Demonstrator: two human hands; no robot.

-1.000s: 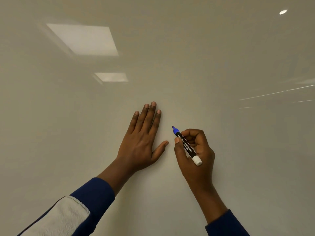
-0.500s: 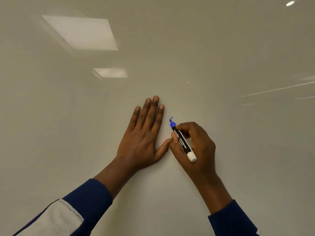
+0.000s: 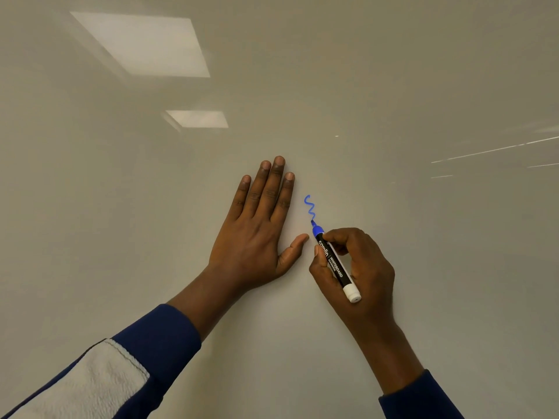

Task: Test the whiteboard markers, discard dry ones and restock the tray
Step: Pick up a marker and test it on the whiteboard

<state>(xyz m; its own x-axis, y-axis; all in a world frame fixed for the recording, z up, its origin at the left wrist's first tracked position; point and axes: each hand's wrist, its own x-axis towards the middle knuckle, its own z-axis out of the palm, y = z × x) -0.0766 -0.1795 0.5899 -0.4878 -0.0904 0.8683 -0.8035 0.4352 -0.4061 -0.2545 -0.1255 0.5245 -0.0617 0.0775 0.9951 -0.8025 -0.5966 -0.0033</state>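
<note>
My right hand (image 3: 360, 267) grips a blue whiteboard marker (image 3: 335, 261) with a black barrel and a white end plug. Its uncapped blue tip touches the whiteboard (image 3: 423, 86). A short blue squiggle (image 3: 309, 207) runs up from the tip, clear and solid in colour. My left hand (image 3: 257, 234) lies flat on the board just left of the squiggle, fingers together and thumb out toward the marker. It holds nothing. No tray or other markers are in view.
The glossy whiteboard fills the whole view and mirrors two ceiling light panels (image 3: 142, 43) at the upper left. Thin bright streaks (image 3: 496, 149) show at the right.
The marker tip met the board near my left fingertips, then moved down and right, leaving a blue squiggle. My left hand stayed flat on the board.
</note>
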